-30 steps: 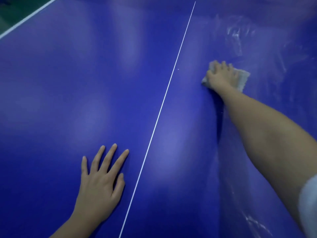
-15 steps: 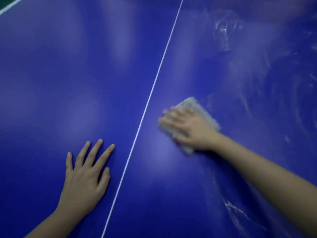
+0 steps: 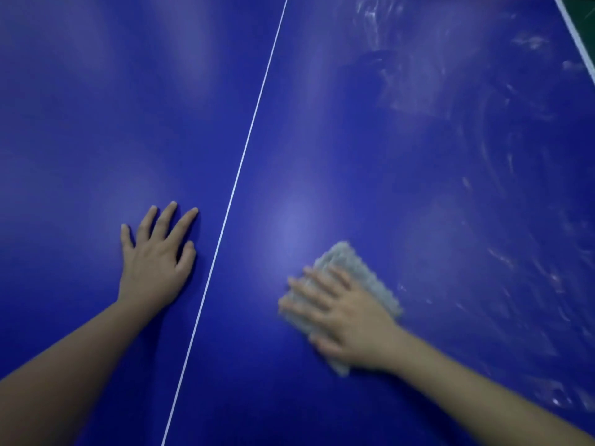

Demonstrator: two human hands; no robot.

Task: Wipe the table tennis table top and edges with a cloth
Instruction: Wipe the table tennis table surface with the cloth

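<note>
The blue table tennis table top [image 3: 322, 130] fills the view, split by a thin white centre line [image 3: 248, 146]. A folded grey-white cloth [image 3: 360, 268] lies flat on the right half, close to the near edge of the view. My right hand [image 3: 341, 313] presses down on the cloth with straight, spread fingers pointing left. My left hand [image 3: 157, 262] rests flat on the left half, fingers spread, just left of the centre line. Pale wet smears [image 3: 483, 130] cover the right half beyond the cloth.
The table's white side edge [image 3: 576, 33] shows at the top right corner, with dark floor beyond it. The left half of the table is dry and glossy with soft light reflections.
My right hand has dragged the cloth from far up the right half back toward me, leaving wet streaks. My left hand stays flat on the table; the view has shifted right.
</note>
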